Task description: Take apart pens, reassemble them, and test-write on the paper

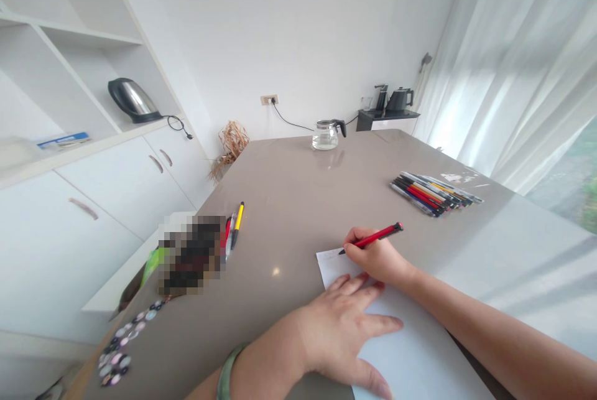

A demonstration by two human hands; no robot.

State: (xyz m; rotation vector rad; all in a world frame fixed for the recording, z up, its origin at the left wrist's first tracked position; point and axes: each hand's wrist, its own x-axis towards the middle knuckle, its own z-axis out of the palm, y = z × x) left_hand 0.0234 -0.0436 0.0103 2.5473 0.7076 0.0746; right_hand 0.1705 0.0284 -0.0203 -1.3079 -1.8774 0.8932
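Red pen (377, 236) sits pinched in your right hand (379, 258), fingers closed around it, its tip at the far end of the white paper (410, 350). Your left hand (342, 325) rests across the paper's left edge, fingers spread, gripping nothing.

Glossy taupe surface (280, 195) is filling the middle and bottom of frame. Glass pot (325, 137) with black handle is standing upper center. Pile of pens (433, 195) is lying right of center, white patches (457, 177) showing near its upper right. White sheet (410, 350) is lying lower right of center. Left side: yellow-and-black pen (239, 221) is lying beside pixelated dark item (192, 257); string of discs (138, 326) is trailing lower left.
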